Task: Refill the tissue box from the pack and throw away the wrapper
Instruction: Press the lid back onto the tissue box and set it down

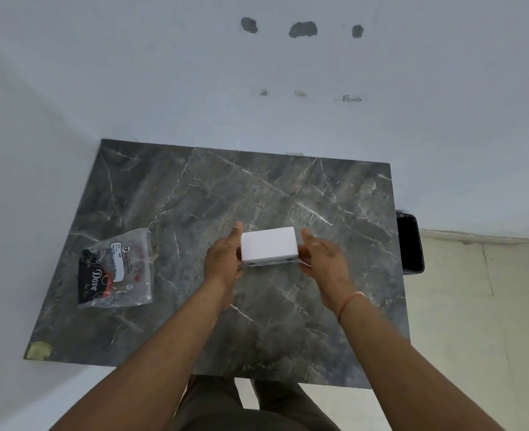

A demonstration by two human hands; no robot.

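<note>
The white, smooth, rectangular tissue box (pixel 269 246) sits between both hands near the middle of the dark grey marbled tabletop (pixel 334 194). The left hand (pixel 222 259) and the right hand (pixel 320 256) press its short ends with straight fingers. The crinkled clear plastic wrapper (pixel 117 270) lies flat, well apart to the left.

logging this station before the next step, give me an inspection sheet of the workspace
surface: dark grey marble-pattern tabletop, olive tape patch at near left corner
job's things: white rectangular tissue box at centre; clear plastic wrapper with black printed label lying flat to its left
clutter: nothing seen
hands: left hand and right hand press the box's two ends
cables: nothing seen
surroundings: white wall with chipped patches; black bin on pale floor right of table
</note>
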